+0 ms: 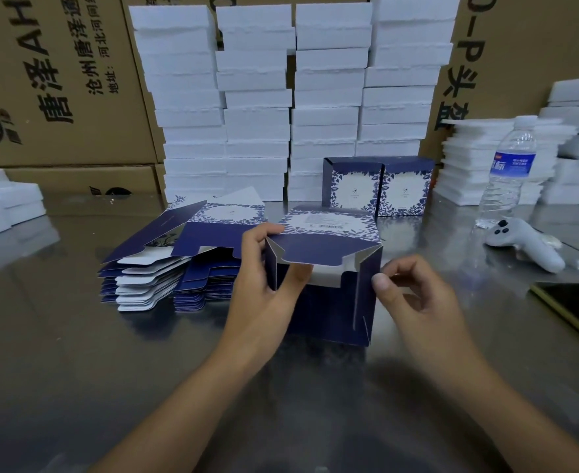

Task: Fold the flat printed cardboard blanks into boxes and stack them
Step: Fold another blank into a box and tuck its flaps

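Observation:
A half-formed navy box (329, 302) with a floral white panel stands open-ended toward me at the table's centre. My left hand (267, 285) grips its left wall, thumb inside the opening and fingers curled over the top edge. My right hand (414, 288) is at the right side flap, thumb tip touching the flap's edge, fingers curled. A stack of flat navy-and-white blanks (165, 268) lies just left of the box. Two folded boxes (377, 186) stand side by side behind it.
Tall stacks of white foam blocks (291, 97) line the back, with more at the right (499, 165) and left (4, 206). A water bottle (510, 169), a white controller (527, 244) and a dark phone (578, 308) lie right. Brown cartons (49, 80) stand behind.

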Demonstrator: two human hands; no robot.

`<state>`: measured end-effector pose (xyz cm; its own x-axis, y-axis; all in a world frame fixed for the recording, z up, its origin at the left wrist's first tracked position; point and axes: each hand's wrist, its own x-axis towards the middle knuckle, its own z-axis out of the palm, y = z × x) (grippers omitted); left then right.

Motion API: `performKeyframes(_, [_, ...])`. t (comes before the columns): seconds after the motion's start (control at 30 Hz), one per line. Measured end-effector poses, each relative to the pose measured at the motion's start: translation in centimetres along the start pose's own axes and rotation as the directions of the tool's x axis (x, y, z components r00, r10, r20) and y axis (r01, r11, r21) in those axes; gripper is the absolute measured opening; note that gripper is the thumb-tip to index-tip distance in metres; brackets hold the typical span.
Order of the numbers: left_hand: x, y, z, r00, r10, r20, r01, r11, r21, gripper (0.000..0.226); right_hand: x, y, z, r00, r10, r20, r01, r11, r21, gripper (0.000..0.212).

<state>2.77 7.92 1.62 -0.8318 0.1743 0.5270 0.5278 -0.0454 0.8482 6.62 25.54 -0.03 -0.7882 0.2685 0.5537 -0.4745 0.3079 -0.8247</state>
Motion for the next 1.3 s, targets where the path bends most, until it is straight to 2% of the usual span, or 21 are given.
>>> performKeyframes(0.07, [-0.2,0.0,0.2,1.0,0.007,-0.001,-0.007,1.0,0.023,0.051,0.0,0.1,0.1,1.0,-0.016,-0.012,0.015,0.998,-0.062,0.035])
performKeyframes(0.2, [-0.5,-0.2,0.7,0.999,-0.021,0.036,0.018,0.997,0.081,0.052,0.0,0.4,-0.2,0.994,-0.109,-0.027,0.096,0.946,-0.311,0.036])
performKeyframes(0.33, [-0.8,-0.6,1.2,0.998,0.018,0.06,-0.029,0.981,0.191,0.046,-0.3,0.8,-0.6,0.976,-0.214,-0.037,0.142,0.758,-0.636,0.041])
performKeyframes(0.4, [-0.9,-0.8,1.3,0.997,0.022,0.075,-0.04,0.969,0.246,0.045,-0.4,0.7,-0.6,0.975,-0.221,-0.022,0.138,0.68,-0.721,0.045])
performKeyframes(0.5, [-0.8,-1.1,1.3,0.996,0.02,0.084,-0.043,0.957,0.286,0.044,-0.3,0.7,-0.7,0.979,-0.204,-0.008,0.134,0.67,-0.73,0.042])
performKeyframes(0.6, [-0.7,-1.0,1.3,0.999,-0.011,0.052,-0.003,0.968,0.253,0.041,-0.4,0.4,-0.6,0.983,-0.181,0.023,0.146,0.704,-0.695,0.054])
performKeyframes(0.7, [-0.5,-0.9,1.2,0.998,-0.061,0.003,0.059,0.975,0.215,0.042,-0.4,0.4,-0.5,0.993,-0.086,0.081,0.118,0.743,-0.659,0.057])
performKeyframes(0.8, [-0.5,-0.7,1.1,0.997,-0.076,0.005,0.073,0.976,0.204,0.044,-0.4,0.8,-0.6,0.991,-0.01,0.132,0.104,0.675,-0.731,0.05])
performKeyframes(0.9, [-0.6,-0.4,1.2,0.996,-0.082,0.033,0.074,0.976,0.205,0.049,-0.5,0.6,-0.6,0.992,-0.046,0.114,0.118,0.618,-0.777,0.044])
performKeyframes(1.03, [-0.7,-0.3,1.2,0.995,-0.095,0.037,0.086,0.978,0.191,0.054,-0.5,0.5,-0.7,0.995,-0.013,0.098,0.086,0.598,-0.797,0.042])
performKeyframes(1.17, [-0.7,-0.4,1.1,0.995,-0.099,0.015,0.095,0.98,0.174,0.052,-0.6,0.8,-0.8,0.988,0.048,0.146,0.096,0.549,-0.83,0.044])
performKeyframes(1.3, [-0.7,-0.6,1.2,0.995,-0.091,0.029,0.085,0.979,0.183,0.056,-0.5,1.0,-1.0,0.985,0.076,0.156,0.09,0.546,-0.833,0.039])
